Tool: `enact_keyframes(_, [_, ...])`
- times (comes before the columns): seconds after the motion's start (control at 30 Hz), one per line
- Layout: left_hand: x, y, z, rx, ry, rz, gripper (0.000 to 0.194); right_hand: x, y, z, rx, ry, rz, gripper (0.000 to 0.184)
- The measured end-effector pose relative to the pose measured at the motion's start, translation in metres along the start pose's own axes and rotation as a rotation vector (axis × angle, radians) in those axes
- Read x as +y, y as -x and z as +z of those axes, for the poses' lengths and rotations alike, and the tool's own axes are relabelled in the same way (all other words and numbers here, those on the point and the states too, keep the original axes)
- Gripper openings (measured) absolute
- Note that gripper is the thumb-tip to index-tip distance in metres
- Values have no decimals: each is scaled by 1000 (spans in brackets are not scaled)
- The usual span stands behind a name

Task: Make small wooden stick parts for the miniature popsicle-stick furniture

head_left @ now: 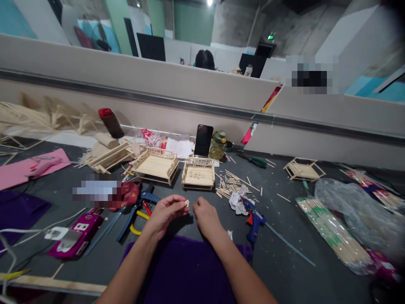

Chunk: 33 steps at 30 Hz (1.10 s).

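Between the thumb and fingers of my left hand (171, 211) is a small pale wooden piece (186, 203), too small to make out fully. My right hand (204, 215) is just to its right with the fingers curled; whether anything is in them is hidden. Beyond my hands stands a miniature wooden bed (198, 180) made of sticks, with several small pale bits on its top. A larger miniature bed (158, 166) stands to its left. Cut wooden sticks (230, 183) lie scattered to the right. Beneath my forearms is a purple cloth (186, 270).
A blue glue gun (255, 223) lies right of my hands beside crumpled paper (238, 202). Pliers with yellow handles (139, 221) and a magenta power strip (77, 234) are at left. At the back are a phone (203, 141) and a jar (218, 145). Bagged sticks (335, 232) lie far right.
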<state>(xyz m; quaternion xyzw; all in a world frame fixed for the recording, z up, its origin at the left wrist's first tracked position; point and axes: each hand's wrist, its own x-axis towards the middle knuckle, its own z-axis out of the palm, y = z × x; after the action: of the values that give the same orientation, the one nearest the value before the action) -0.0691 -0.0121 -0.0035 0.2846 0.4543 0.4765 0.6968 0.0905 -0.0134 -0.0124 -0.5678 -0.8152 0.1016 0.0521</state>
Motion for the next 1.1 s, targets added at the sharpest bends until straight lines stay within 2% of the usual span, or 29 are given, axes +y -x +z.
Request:
enact_keyframes(0.27, [-2,1,6,-5,6,0,29,17,26,1,104,-241,64,13])
enact_keyframes(0.33, [-4,2,8,-25,0,-2,28,20,31,0,155,-508,144,10])
enact_keyframes(0.4, [-5,3,11,-50,-17,-2,26,21,33,-1,195,-972,248,9])
enact_keyframes(0.47, [-7,5,14,-68,-39,-2,25,19,32,-1,231,-1399,328,19])
enact_keyframes(0.53, [-9,6,17,-77,-61,-3,24,17,31,1,281,-1561,362,26])
enact_keyframes(0.73, [-10,6,23,-92,-86,2,24,12,29,4,444,-1468,345,22])
enact_keyframes(1.1, [-11,4,25,-90,-96,8,22,14,31,7,456,-1452,296,16])
